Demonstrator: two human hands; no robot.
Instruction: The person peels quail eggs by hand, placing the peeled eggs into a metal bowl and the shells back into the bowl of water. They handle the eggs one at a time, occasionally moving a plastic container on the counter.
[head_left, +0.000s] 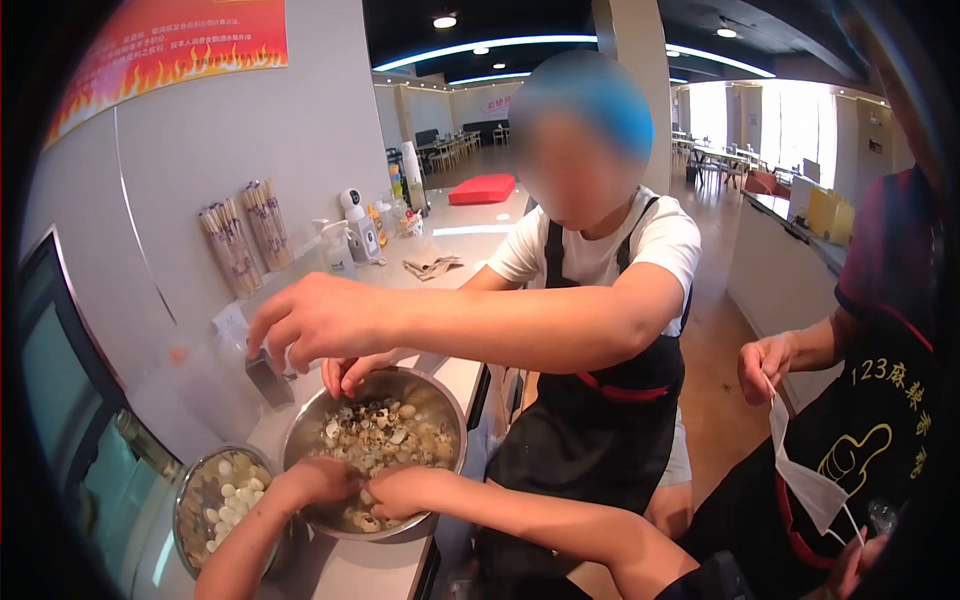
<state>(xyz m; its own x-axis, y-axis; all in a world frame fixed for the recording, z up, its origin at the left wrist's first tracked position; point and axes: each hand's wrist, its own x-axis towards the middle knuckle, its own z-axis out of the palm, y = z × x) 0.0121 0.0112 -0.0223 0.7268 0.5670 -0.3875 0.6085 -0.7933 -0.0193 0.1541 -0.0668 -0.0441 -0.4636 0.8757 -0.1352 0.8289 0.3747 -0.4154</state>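
Both of my hands are low in a large steel bowl [462, 425] that holds speckled eggs and shell pieces [385, 432]. My left hand [328, 480] is bent inward at the near left side, fingers curled and partly hidden. Beside it, my right hand [398, 492] has its fingers closed near the left fingertips; whatever lies between them is too small to name. To the left stands a smaller steel bowl [183, 520] with peeled white eggs [232, 505] in it.
Across the bowl, a co-worker in a blue cap [610, 100] has one hand [350, 375] at the far rim and the other [310, 320] stretched above. At right, another person's hand [765, 365] holds a white mask [810, 485]. A bottle [145, 445] stands at left.
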